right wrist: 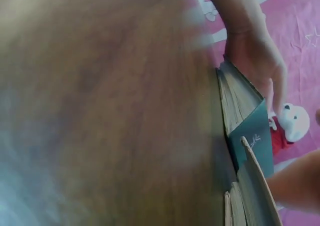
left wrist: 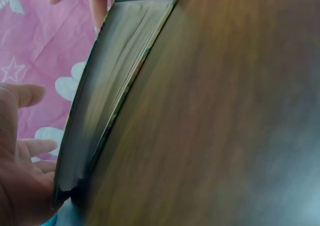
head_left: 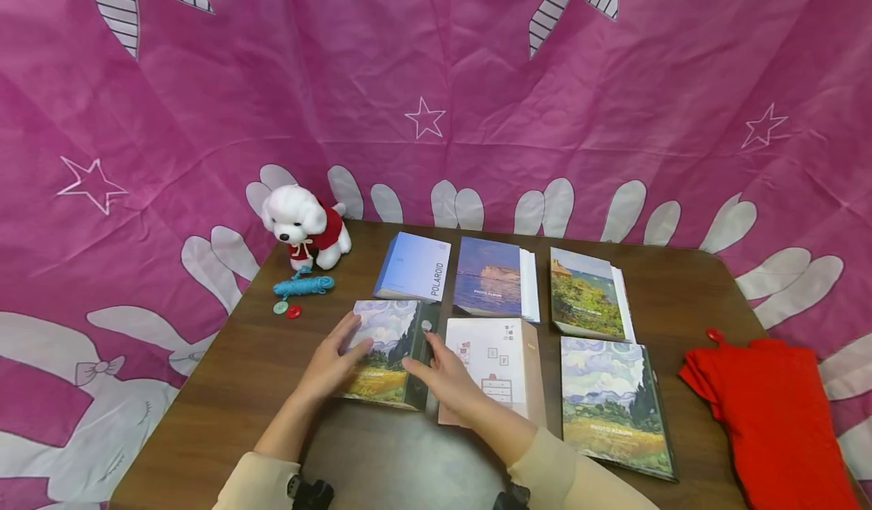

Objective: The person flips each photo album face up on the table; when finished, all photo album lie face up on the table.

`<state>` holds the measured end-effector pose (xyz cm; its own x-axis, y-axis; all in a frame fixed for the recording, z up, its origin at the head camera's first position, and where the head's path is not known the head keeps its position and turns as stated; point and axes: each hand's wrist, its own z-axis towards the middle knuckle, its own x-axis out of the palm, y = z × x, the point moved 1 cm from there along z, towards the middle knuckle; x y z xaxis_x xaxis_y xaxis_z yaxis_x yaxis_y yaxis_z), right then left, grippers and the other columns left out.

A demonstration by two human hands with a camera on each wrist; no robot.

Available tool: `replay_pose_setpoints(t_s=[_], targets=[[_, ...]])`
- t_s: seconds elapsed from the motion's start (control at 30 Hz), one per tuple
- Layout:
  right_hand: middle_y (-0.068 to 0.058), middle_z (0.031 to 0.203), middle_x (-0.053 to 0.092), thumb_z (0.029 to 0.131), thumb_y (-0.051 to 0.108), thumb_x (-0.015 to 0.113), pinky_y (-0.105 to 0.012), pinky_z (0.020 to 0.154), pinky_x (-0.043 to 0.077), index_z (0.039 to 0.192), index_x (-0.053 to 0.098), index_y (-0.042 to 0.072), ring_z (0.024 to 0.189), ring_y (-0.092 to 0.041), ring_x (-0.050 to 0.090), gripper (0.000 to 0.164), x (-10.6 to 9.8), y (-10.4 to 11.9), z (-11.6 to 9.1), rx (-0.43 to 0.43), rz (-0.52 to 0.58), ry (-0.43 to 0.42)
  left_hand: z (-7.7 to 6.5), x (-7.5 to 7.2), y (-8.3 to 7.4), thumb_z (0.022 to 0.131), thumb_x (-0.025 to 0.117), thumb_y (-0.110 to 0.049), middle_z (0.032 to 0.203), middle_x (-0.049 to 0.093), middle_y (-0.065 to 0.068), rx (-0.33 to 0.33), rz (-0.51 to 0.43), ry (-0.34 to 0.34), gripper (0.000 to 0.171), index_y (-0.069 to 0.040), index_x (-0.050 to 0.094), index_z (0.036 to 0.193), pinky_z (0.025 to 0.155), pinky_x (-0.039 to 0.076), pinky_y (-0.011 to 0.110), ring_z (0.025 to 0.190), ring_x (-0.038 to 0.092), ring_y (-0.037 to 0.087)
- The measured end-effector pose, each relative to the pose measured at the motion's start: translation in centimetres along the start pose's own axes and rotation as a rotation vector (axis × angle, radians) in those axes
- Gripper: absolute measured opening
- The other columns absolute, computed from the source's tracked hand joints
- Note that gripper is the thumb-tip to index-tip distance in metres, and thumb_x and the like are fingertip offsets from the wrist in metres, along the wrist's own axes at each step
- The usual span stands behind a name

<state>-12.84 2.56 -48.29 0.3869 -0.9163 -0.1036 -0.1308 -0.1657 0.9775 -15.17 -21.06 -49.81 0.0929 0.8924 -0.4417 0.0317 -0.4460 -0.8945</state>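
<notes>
A photo album [head_left: 384, 351] with a painted landscape cover and a dark green spine lies on the table between both hands. My left hand [head_left: 334, 362] rests along its left side, the thumb reaching over the cover. In the left wrist view those fingers [left wrist: 37, 146] are nearly straight beside the album's page block [left wrist: 117, 61]. The right hand [head_left: 450, 377] is at the spine side, its thumb over the cover and its index finger near the upper right corner. The dark spine [right wrist: 252, 136] shows in the right wrist view. Under the right wrist lies a white album [head_left: 493, 355] with furniture drawings.
Behind stand a blue Polaroid album [head_left: 414, 264], a sea-cliff album [head_left: 487, 275] and a garden album [head_left: 584, 294]. A second painted-landscape album [head_left: 613, 404] lies right, beside red cloth [head_left: 777, 419]. Left are a plush dog [head_left: 306, 226], blue cord [head_left: 303, 286] and two buttons [head_left: 293, 311].
</notes>
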Motion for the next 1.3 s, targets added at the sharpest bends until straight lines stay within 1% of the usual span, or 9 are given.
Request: replay_pose_setpoints(t_s=[0.2, 0.27, 0.43, 0.6, 0.77, 0.93, 1.13, 1.17, 1.3], targets=[[-0.027, 0.164, 0.015, 0.103, 0.031, 0.058, -0.053, 0.120, 0.021, 0.159, 0.011, -0.006, 0.151, -0.041, 0.018, 0.082, 0.4, 0.6, -0.2, -0.064, 0.110, -0.055, 0.1, 1.8, -0.8, 0.099, 0.066, -0.028, 0.165, 0.021, 0.018, 0.064, -0.045, -0.005, 0.067, 0.005, 0.041, 0.151, 0.122, 0.019, 0.048, 0.149, 0.028, 0.033], [-0.027, 0.164, 0.017, 0.103, 0.031, 0.057, -0.053, 0.120, 0.022, 0.159, 0.011, -0.006, 0.150, -0.040, 0.020, 0.082, 0.5, 0.6, -0.3, -0.087, 0.129, -0.085, -0.1, 2.3, -1.2, 0.098, 0.067, -0.029, 0.165, 0.022, 0.017, 0.061, -0.038, -0.010, 0.066, 0.004, 0.043, 0.150, 0.121, 0.020, 0.049, 0.150, 0.027, 0.033], [-0.026, 0.158, 0.034, 0.106, 0.029, 0.052, -0.055, 0.116, 0.032, 0.157, 0.027, -0.003, 0.146, -0.041, 0.033, 0.065, -0.2, 0.7, -0.4, -0.103, 0.073, -0.222, -0.4, 3.6, -1.9, 0.097, 0.066, -0.035, 0.167, 0.017, 0.017, 0.041, -0.018, 0.000, 0.068, -0.002, 0.044, 0.152, 0.122, 0.016, 0.053, 0.152, 0.019, 0.035], [-0.026, 0.147, 0.049, 0.104, 0.006, 0.052, -0.047, 0.109, 0.044, 0.150, 0.042, -0.004, 0.135, -0.040, 0.049, 0.048, -2.0, 0.4, 0.2, -0.111, 0.110, -0.320, -0.8, 4.9, -2.5, 0.099, 0.064, -0.035, 0.168, 0.007, 0.019, 0.044, -0.070, 0.047, 0.072, -0.004, 0.035, 0.157, 0.122, 0.010, 0.056, 0.153, 0.009, 0.038], [-0.026, 0.145, 0.048, 0.100, -0.003, 0.056, -0.041, 0.107, 0.047, 0.148, 0.042, -0.007, 0.136, -0.040, 0.048, 0.051, -3.7, 0.1, 0.4, -0.092, 0.165, -0.325, -0.9, 6.0, -3.4, 0.102, 0.058, -0.033, 0.168, -0.002, 0.019, 0.031, -0.165, 0.105, 0.069, -0.006, 0.030, 0.159, 0.122, 0.004, 0.058, 0.154, 0.000, 0.037], [-0.028, 0.142, 0.049, 0.098, -0.002, 0.060, -0.036, 0.103, 0.050, 0.146, 0.043, -0.010, 0.133, -0.040, 0.050, 0.052, -5.2, 0.3, 0.6, -0.075, 0.205, -0.344, -0.1, 6.8, -4.2, 0.104, 0.054, -0.031, 0.167, 0.002, 0.023, 0.052, -0.239, 0.128, 0.065, -0.002, 0.032, 0.157, 0.121, 0.000, 0.060, 0.154, 0.001, 0.039], [-0.026, 0.138, 0.051, 0.101, 0.002, 0.057, -0.029, 0.088, 0.057, 0.149, 0.040, -0.007, 0.105, -0.022, 0.064, 0.052, -5.5, 1.1, 0.6, -0.038, 0.331, -0.289, 0.2, 7.5, -3.9, 0.104, 0.048, -0.025, 0.166, 0.008, 0.025, 0.077, -0.358, 0.165, 0.063, 0.003, 0.028, 0.157, 0.121, -0.001, 0.058, 0.154, 0.001, 0.040], [-0.024, 0.137, 0.051, 0.102, 0.004, 0.056, -0.029, 0.087, 0.057, 0.150, 0.041, -0.005, 0.101, -0.019, 0.064, 0.051, -5.5, 1.2, 0.6, -0.036, 0.334, -0.285, 0.1, 7.5, -3.9, 0.104, 0.046, -0.026, 0.167, 0.009, 0.024, 0.077, -0.384, 0.179, 0.064, 0.001, 0.027, 0.158, 0.122, 0.000, 0.058, 0.154, 0.002, 0.039], [-0.020, 0.133, 0.053, 0.102, 0.009, 0.053, -0.032, 0.083, 0.058, 0.148, 0.045, -0.001, 0.093, -0.016, 0.063, 0.047, -5.5, 1.9, 0.5, -0.049, 0.339, -0.290, -0.1, 7.6, -4.3, 0.106, 0.040, -0.030, 0.165, 0.016, 0.024, 0.089, -0.484, 0.284, 0.066, -0.002, 0.017, 0.161, 0.120, 0.020, 0.052, 0.148, 0.022, 0.042]])
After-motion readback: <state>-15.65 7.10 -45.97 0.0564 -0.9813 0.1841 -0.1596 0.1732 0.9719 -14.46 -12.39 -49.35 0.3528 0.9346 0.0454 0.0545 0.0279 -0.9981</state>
